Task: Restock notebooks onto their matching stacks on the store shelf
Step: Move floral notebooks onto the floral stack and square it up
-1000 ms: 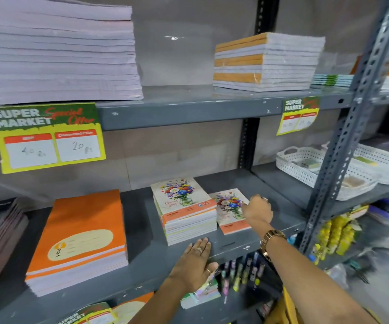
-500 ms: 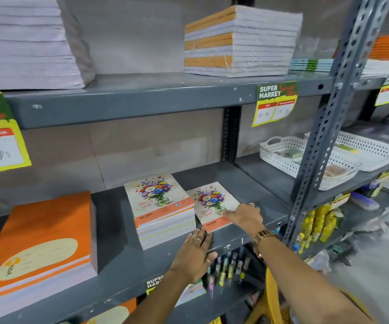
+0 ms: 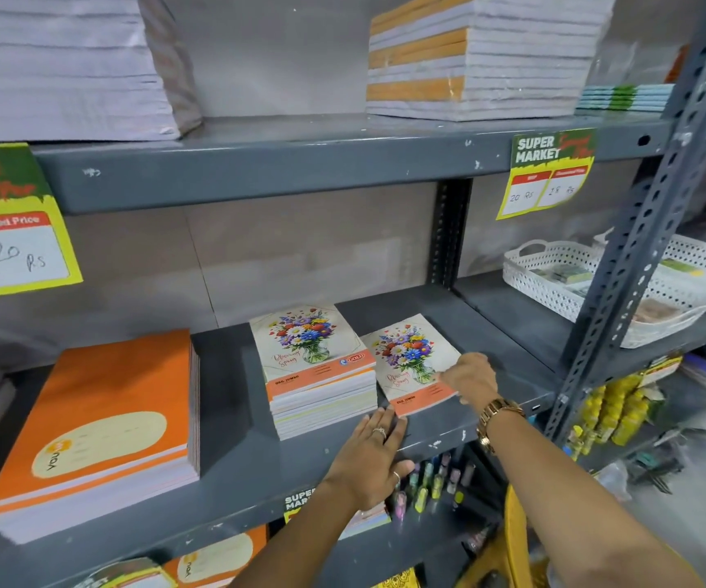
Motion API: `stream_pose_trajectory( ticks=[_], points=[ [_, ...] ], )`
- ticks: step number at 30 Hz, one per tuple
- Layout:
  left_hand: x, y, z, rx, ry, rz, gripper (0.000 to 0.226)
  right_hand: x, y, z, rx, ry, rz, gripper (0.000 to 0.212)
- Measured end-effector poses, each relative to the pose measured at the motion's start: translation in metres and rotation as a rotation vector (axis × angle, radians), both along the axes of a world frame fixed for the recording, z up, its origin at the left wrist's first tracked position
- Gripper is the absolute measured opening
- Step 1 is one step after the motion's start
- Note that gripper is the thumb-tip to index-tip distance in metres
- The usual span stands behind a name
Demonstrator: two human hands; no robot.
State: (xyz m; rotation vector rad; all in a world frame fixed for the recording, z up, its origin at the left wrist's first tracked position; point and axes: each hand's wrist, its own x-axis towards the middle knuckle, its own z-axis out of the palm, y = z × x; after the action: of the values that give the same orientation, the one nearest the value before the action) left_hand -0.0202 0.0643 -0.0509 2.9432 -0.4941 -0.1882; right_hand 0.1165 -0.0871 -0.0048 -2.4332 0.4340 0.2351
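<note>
1. Notebook with a flower-bouquet cover and orange bottom band [image 3: 410, 367] lies flat, alone, on the grey metal shelf [image 3: 491, 333] at centre right of the frame, just beside the taller stack of matching floral notebooks [image 3: 317, 375] on its left.
2. Right hand [image 3: 470, 377] rests on the notebook's right edge, fingers curled down onto the cover; whether they pinch the edge cannot be told.
3. Left hand [image 3: 370, 458] lies flat at the shelf's front lip, fingers held together, tips near the notebook's lower left corner.
4. The notebook's long axis runs front to back, slightly skewed against the stack.
5. The right hand is nearer; the likely move is up and leftward onto the stack.
6. Bare shelf lies open behind and to the right; the grey perforated upright post [image 3: 639, 248] stands well apart.
</note>
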Motion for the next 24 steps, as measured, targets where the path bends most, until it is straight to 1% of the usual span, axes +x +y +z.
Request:
stream_pose_trajectory(
  ticks=[2,4,8,11,13,16,19,24],
  points=[
    [-0.001,0.001,0.0,0.003,0.005,-0.003,0.065,-0.003,-0.001,0.004,0.123,-0.022,-0.094,0.036],
    [-0.002,0.004,-0.001,0.008,0.013,-0.008,0.065,-0.002,-0.004,0.008,0.198,-0.05,-0.161,0.031],
    [-0.007,0.014,-0.003,-0.005,0.021,-0.023,0.065,-0.004,-0.006,0.022,0.272,-0.161,-0.316,0.032],
    [-0.014,0.023,-0.003,-0.016,0.032,-0.025,0.064,-0.009,-0.004,0.045,0.323,-0.289,-0.432,0.036],
    [-0.02,0.029,-0.003,-0.021,0.037,-0.021,0.064,-0.012,-0.001,0.062,0.398,-0.341,-0.469,0.038],
    [-0.031,0.039,-0.001,-0.016,0.037,-0.017,0.063,-0.019,0.009,0.079,0.591,-0.366,-0.454,0.035],
    [-0.041,0.05,0.005,0.0,0.05,-0.01,0.063,-0.032,0.032,0.092,0.752,-0.387,-0.389,0.03],
    [-0.058,0.074,0.011,0.003,0.082,0.034,0.063,-0.054,0.078,0.096,0.804,-0.348,-0.29,0.029]
  ],
)
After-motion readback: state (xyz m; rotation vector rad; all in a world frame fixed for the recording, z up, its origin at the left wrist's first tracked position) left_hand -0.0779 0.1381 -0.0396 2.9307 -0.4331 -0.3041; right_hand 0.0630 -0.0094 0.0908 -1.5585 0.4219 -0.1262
